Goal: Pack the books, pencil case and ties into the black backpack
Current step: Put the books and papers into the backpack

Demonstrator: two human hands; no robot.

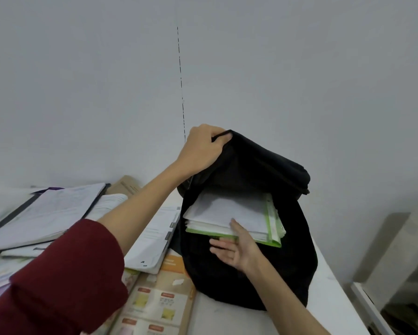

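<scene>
— Backpack (249,269) status? Black, upright on white table (328,293), mouth open.
— Right hand (237,250) pinching green-edged book stack (232,216), half inside. Left hand (203,146) gripping far top flap. More books (43,213) waiting left. Pencil case, ties unseen.

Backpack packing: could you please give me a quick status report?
Left hand grips the black backpack top, holding it open. Right hand pinches green-edged book stack, partway in. More books on table; nothing blocking.
</scene>
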